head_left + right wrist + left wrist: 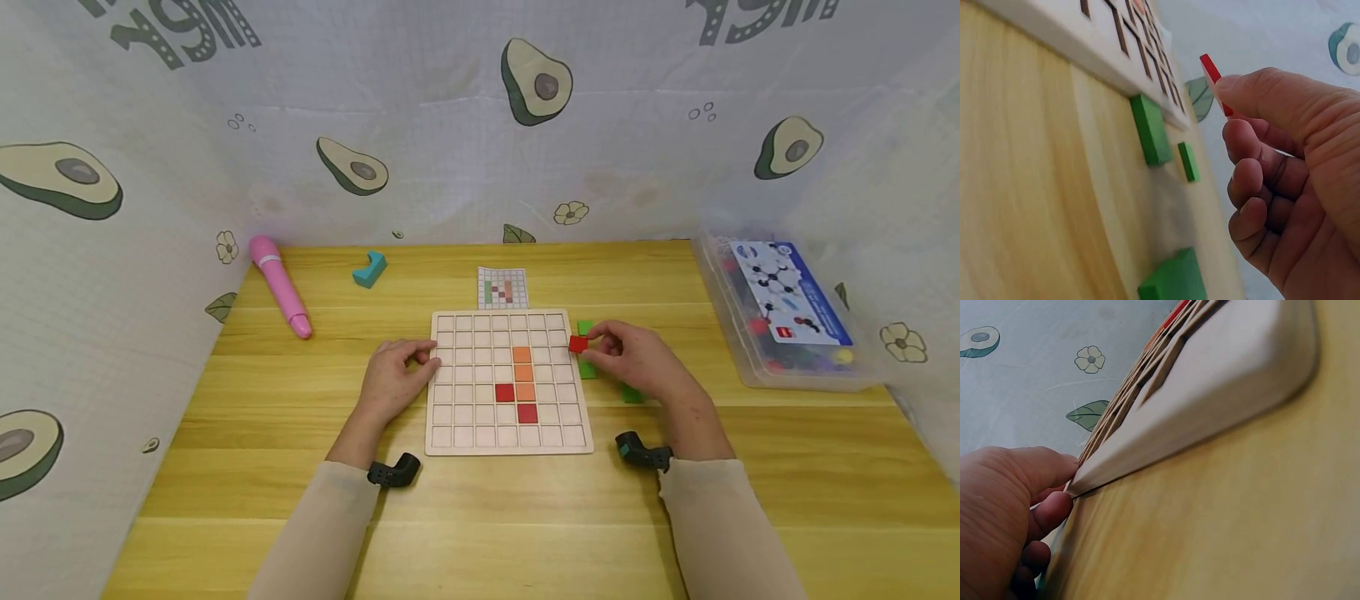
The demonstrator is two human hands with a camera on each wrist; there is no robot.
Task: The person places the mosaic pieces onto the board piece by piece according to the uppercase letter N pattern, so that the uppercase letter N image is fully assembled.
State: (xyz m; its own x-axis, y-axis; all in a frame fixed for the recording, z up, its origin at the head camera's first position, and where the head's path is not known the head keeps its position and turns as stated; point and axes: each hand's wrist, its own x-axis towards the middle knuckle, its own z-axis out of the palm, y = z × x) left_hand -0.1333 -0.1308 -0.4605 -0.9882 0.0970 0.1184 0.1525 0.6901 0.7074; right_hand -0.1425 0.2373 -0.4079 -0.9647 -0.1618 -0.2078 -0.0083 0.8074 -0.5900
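Observation:
A pale wooden grid board (457, 446) lies in the middle of the table. Three orange tiles (522, 373) stand in one column of it, with a red tile (505, 392) to their left and another red tile (527, 413) below. My left hand (393, 379) grips the board's left edge, thumb and forefinger at the rim. Between thumb and forefinger, my right hand (637, 358) pinches a red square tile (577, 344), raised above the table by the board's right edge. Beneath it in the right wrist view lie green tiles (1150, 130), partly hidden by the hand in the head view.
A small printed grid card (503, 288) lies at the board's far edge. Toward the back left are a pink toy microphone (281, 283) and a teal block (370, 269). A clear plastic box (787, 304) with colourful pieces sits at the right. Patterned cloth (450, 100) hangs behind.

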